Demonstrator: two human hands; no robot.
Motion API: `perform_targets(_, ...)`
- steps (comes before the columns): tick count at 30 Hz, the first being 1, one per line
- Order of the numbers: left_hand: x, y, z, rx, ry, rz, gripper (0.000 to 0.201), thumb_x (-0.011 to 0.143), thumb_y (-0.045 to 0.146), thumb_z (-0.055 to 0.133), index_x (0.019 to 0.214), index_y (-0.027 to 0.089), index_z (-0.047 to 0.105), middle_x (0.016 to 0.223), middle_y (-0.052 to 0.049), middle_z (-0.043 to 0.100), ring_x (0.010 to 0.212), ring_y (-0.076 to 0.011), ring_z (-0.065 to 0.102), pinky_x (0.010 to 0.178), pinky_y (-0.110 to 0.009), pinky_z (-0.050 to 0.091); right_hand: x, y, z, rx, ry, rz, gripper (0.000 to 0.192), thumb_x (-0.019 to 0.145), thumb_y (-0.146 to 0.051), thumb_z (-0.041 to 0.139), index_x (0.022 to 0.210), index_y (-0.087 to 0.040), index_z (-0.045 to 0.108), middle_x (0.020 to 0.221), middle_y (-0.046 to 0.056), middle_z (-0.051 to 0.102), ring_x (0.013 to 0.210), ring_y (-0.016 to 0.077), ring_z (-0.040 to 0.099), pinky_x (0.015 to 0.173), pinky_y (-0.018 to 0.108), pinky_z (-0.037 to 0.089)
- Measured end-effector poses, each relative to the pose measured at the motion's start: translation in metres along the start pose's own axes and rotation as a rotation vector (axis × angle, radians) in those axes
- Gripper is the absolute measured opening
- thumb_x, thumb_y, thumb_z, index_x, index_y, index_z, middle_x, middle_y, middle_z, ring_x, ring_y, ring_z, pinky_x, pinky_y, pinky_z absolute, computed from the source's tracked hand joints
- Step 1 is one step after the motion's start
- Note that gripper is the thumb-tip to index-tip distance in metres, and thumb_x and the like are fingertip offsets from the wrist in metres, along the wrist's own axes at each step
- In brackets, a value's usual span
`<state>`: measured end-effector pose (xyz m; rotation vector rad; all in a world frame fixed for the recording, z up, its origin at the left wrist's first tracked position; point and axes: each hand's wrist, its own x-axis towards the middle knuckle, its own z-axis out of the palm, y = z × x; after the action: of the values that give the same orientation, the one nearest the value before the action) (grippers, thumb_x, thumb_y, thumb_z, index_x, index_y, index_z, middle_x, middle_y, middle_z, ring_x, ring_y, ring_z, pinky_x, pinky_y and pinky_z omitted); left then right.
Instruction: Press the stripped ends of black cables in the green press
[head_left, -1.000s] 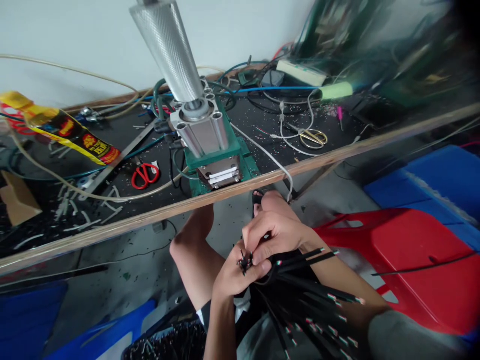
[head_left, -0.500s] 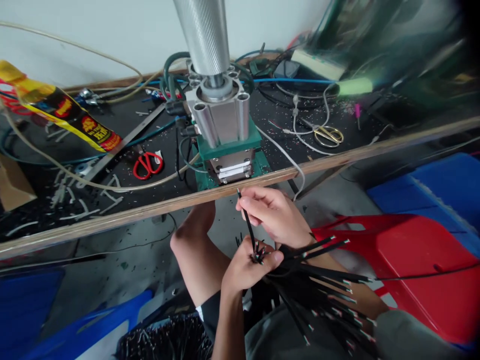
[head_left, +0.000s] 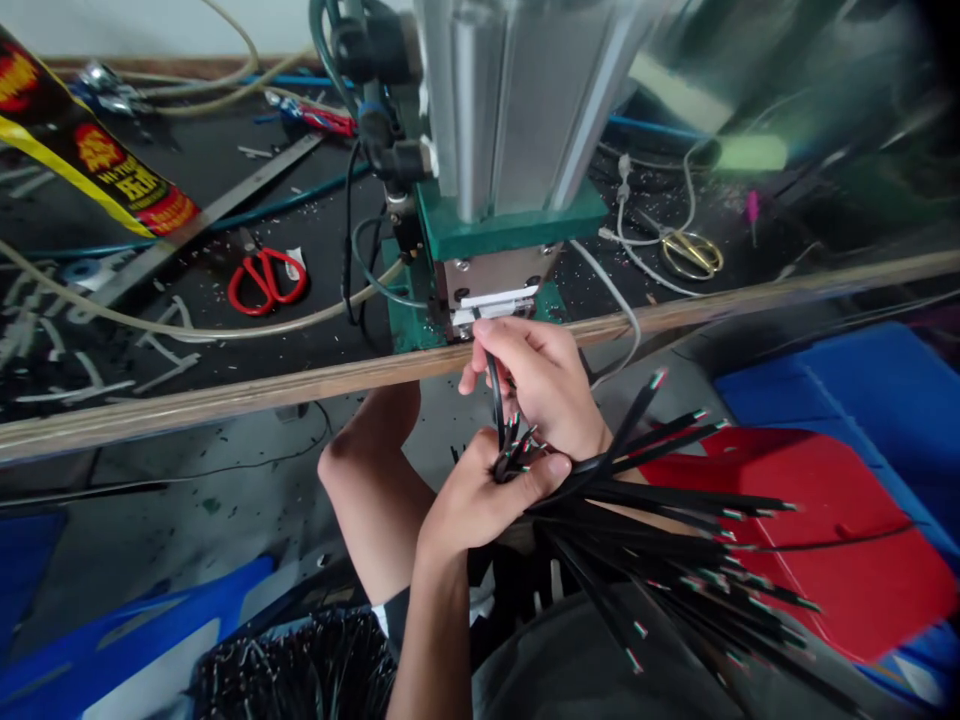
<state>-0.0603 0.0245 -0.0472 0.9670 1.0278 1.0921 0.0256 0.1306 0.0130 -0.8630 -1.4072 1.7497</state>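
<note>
My left hand (head_left: 487, 490) is closed around a bundle of black cables (head_left: 645, 515). Their trimmed ends, with small red, green and white wire tips, fan out to the right and also poke up past my thumb. Between the thumb and fingers of my right hand (head_left: 536, 375) is a single black cable (head_left: 495, 390) drawn up from the bundle. Its tip is at the white-edged slot of a pneumatic press (head_left: 517, 240) on the bench edge; how far it reaches in is hidden by my fingers and the slot.
On the bench (head_left: 322, 385) lie red-handled scissors (head_left: 266, 280), gold-handled scissors (head_left: 690, 255), a steel ruler (head_left: 202, 225), a yellow-black packet (head_left: 97, 150) and scraps of tubing. A red plastic chair (head_left: 795, 480) stands at right. More black cables (head_left: 292, 665) are piled below.
My right hand has brought the single cable's tip forward from below the bench edge to the press slot. The view has moved closer to the press. My left hand still grips the bundle.
</note>
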Motion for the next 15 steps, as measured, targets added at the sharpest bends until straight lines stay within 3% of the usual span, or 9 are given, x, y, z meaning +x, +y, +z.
perform_targets(5, -0.001, 0.005, 0.001, -0.025, 0.021, 0.011, 0.05, 0.095, 0.052, 0.083, 0.07, 0.022, 0.052, 0.066, 0.005, 0.04, 0.063, -0.0127, 0.035, 0.057, -0.032, 0.026, 0.001, -0.003, 0.005, -0.047, 0.075, -0.034, 0.045, 0.105, -0.043, 0.067, 0.065, -0.022, 0.066, 0.065, 0.001, 0.074, 0.063, 0.0155, 0.062, 0.059, 0.028, 0.045)
perform_targets(10, -0.004, 0.008, 0.002, -0.069, 0.002, 0.015, 0.054, 0.098, 0.059, 0.079, 0.069, 0.023, 0.05, 0.061, 0.006, 0.041, 0.059, -0.0125, 0.035, 0.056, -0.032, 0.027, 0.002, -0.003, 0.008, -0.031, 0.106, -0.041, 0.042, 0.105, -0.037, 0.065, 0.066, -0.021, 0.067, 0.067, 0.0, 0.071, 0.068, 0.0151, 0.068, 0.065, 0.026, 0.052)
perform_targets(15, -0.004, 0.013, 0.003, -0.057, 0.011, 0.013, 0.061, 0.098, 0.065, 0.077, 0.064, 0.023, 0.046, 0.057, 0.006, 0.039, 0.056, -0.0119, 0.033, 0.054, -0.033, 0.025, 0.003, -0.003, 0.008, 0.075, 0.092, -0.007, 0.038, 0.098, -0.038, 0.079, 0.067, -0.019, 0.066, 0.066, -0.001, 0.066, 0.074, 0.0174, 0.076, 0.07, 0.026, 0.055)
